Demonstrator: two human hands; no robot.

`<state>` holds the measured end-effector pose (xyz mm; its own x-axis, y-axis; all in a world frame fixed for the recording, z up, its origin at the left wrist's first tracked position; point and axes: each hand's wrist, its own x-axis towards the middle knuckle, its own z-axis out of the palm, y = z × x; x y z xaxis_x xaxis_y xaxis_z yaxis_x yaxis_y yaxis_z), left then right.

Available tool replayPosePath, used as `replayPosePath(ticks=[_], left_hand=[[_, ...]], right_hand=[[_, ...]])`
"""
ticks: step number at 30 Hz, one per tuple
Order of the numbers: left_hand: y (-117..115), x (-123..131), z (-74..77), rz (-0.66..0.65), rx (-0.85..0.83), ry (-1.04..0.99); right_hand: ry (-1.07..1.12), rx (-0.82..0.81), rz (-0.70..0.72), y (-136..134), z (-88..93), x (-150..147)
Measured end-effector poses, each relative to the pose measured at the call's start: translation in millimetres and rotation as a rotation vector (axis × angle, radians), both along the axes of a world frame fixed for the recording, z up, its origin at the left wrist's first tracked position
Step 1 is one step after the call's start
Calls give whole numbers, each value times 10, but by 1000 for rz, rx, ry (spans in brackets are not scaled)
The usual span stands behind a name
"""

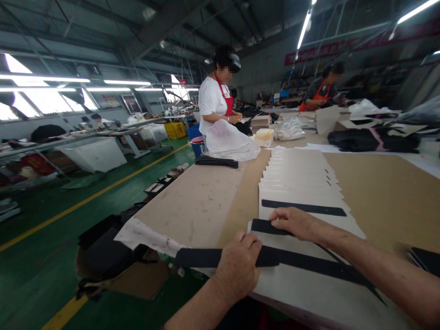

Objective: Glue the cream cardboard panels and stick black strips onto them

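Floor [34,279], green, one: ran along the left of the worktable.
Worktable [192,206], broad, tan-topped, one: reached from the person's front well into the workshop.
Co-worker [211,98], one: stood at the table's far left side, in a white shirt and red apron [229,106].
Row of white sheets [292,160], overlapping like shingles: stretched away from the person down the middle of the table.
Cardboard box [137,277], open, one: sat below the table's left edge, with black pieces [103,247] heaped in it.
Plastic sheet [228,140], whitish, crumpled, one: lay at the far left of the table, before the co-worker.
Stack of dark strips [216,162], one: lay near the table's left edge, just on the near side of the plastic.
Loose black strips, two: the far strip [304,207] lay flat across a white sheet, beyond the right hand; the near strip [319,267] lay across the nearest sheet, its left end beside the left hand.
Left strip [199,258], black, one: in the left hand, its outer end past the table's near left edge.
Right strip [263,227], black, one: its left end on a white sheet, the remainder partly hidden by the right hand.
Left hand [239,266], one: fingers curled closed over the left strip; thumb hidden.
Right hand [297,223], one: thumb and forefinger pinched together on the right strip's edge.
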<state>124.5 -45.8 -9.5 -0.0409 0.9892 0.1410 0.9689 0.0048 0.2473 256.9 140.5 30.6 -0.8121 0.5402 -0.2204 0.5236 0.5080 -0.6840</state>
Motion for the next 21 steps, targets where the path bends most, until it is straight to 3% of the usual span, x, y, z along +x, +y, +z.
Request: replayPosePath(ticks=[8, 21], left_hand=[[5, 0, -24, 19, -11, 19], [19, -2, 3, 23, -71, 91]], right_hand=[[-28, 48, 73, 34, -95, -84], [-40, 114, 146, 62, -87, -145]])
